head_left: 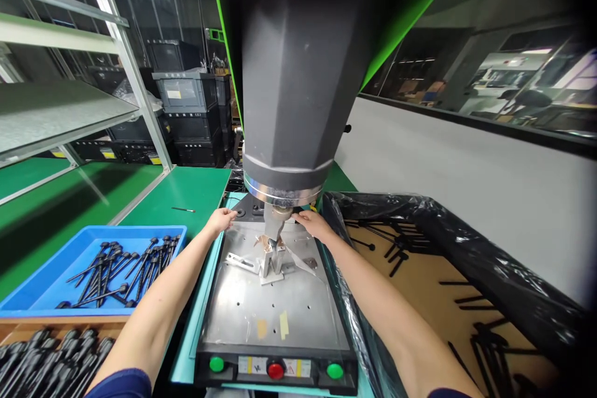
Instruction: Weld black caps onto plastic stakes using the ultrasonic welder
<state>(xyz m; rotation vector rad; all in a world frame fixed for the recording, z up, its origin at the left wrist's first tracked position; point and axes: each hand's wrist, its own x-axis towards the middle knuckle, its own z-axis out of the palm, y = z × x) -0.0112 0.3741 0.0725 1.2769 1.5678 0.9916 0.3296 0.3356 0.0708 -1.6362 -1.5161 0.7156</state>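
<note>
Both arms reach past the steel plate (233, 317) of a bench machine, one along each side. At the plate's back left corner, my left hand (221, 221) has its fingers closed beside a dark bracket (249, 206); what they grip is too small to tell. My right hand (313, 224) is closed at the back right, partly behind the metal horn (276, 219), its fingertips hard to see. Under the machine's grey head (289, 87), the horn's tip meets a small metal fixture (272, 264) in the middle of the plate. A slotted metal bar (242, 263) lies left of it.
A blue tray (28, 286) of black stemmed parts (112, 267) stands left, with more black parts (51, 360) in front. On the right is a plastic-lined box (415, 292) holding similar parts. Green buttons (217, 364) and a red button (275, 370) line the machine's front.
</note>
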